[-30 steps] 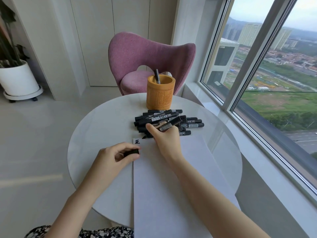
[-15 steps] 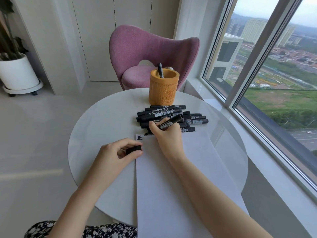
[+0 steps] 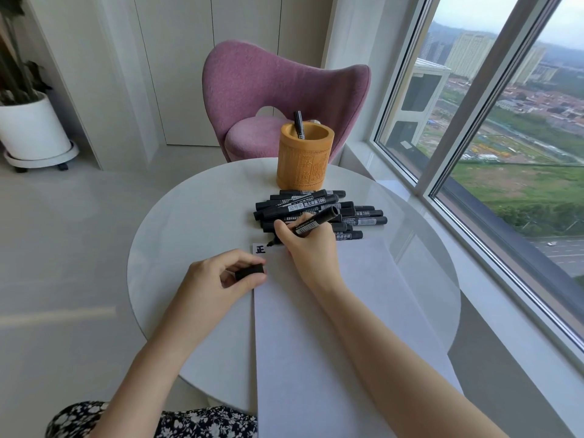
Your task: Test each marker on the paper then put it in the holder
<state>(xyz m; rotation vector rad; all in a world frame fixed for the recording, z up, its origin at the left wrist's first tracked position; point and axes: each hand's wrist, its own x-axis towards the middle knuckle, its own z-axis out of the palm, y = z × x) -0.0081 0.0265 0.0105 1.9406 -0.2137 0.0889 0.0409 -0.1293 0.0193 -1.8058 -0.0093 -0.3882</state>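
Head view. The right hand (image 3: 311, 245) grips an uncapped marker (image 3: 311, 225) in a writing hold, its tip lowered to the top edge of the paper (image 3: 331, 327), just right of the character already written there (image 3: 260, 250). Compared with the frames half a second and one second earlier, the hand has shifted only slightly along that edge; the grip and the tilt of the barrel are unchanged, and no new stroke can be seen. This suggests the test of the second marker is only beginning. The left hand (image 3: 221, 279) remains closed on the cap (image 3: 249, 272), resting at the paper's left edge, as before. The holder (image 3: 305, 159) stands at the far side of the table (image 3: 189, 235) with one marker upright in it (image 3: 299, 124); the pile of capped markers (image 3: 319, 210) lies between holder and paper, apparently undisturbed.

Hidden or unclear: the marker's tip sits in the shadow of the right thumb, so contact with the paper cannot be confirmed. The fingers cover any fresh ink. The pile overlaps too much to count. The paper's near end overhangs the table and runs out of frame.
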